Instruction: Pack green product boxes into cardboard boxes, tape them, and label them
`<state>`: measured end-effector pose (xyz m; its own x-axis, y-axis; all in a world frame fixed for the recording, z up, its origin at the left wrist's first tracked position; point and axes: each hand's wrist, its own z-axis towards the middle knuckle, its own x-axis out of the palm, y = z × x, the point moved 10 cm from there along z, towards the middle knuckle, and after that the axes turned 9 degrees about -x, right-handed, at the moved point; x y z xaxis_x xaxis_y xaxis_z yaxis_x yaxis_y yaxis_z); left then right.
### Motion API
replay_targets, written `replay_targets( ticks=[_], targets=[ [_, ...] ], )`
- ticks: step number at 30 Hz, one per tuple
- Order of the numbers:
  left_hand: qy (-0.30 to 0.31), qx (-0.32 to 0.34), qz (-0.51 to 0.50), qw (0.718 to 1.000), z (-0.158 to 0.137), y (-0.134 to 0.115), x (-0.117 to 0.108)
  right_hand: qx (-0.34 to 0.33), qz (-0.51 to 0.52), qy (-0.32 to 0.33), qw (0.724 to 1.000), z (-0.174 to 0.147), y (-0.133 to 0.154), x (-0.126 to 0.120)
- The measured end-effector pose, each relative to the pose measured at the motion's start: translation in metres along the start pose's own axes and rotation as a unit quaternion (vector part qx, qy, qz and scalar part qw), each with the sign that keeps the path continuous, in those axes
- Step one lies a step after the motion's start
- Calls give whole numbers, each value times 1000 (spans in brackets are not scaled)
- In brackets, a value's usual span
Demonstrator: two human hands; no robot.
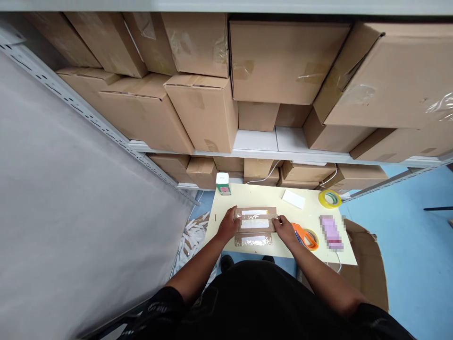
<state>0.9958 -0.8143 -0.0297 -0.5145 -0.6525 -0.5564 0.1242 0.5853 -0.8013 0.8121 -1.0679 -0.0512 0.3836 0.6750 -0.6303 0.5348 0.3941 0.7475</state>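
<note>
A brown cardboard piece [256, 229] with white paper strips and shiny clear tape on it lies across the front of the pale table [221, 210]. It is creased or split into bands, and I cannot tell whether it is one box or several side by side. My left hand [228, 225] grips its left end, thumb and fingers closed over the edge. At the opposite end, my right hand [284, 228] pinches the right edge with curled fingers. Just right of that hand lies an orange tape dispenser [305, 237] with a tape roll, partly behind the forearm.
On the table are a green-and-white box [223, 184], a white flat box [293, 199], a yellow tape roll [329, 199] and a blurred pink item [331, 232]. Shelves of cartons [276, 61] rise behind. Paper scraps [191, 241] lie left; an open carton [368, 264] stands right.
</note>
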Motion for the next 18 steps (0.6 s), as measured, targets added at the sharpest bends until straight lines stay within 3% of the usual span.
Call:
replay_targets(
  ticks=[5, 8, 11, 14, 18],
  targets=[
    [-1, 34, 12, 999, -4, 1, 0, -13, -15, 8, 1000, -2, 9, 1],
    [-15, 59, 39, 997, -4, -4, -3, -43, -14, 12, 999, -9, -1, -9],
    [-26, 134, 92, 986, -9, -23, -4, -83, -140, -38, 986, -24, -28, -41],
    [-13, 190, 131, 973, -14, -37, -1, -93, -307, -55, 945, -39, -60, -61],
    [-10, 190, 141, 971, -15, -39, -4, -50, -363, -70, 928, -44, -89, -70]
  ],
)
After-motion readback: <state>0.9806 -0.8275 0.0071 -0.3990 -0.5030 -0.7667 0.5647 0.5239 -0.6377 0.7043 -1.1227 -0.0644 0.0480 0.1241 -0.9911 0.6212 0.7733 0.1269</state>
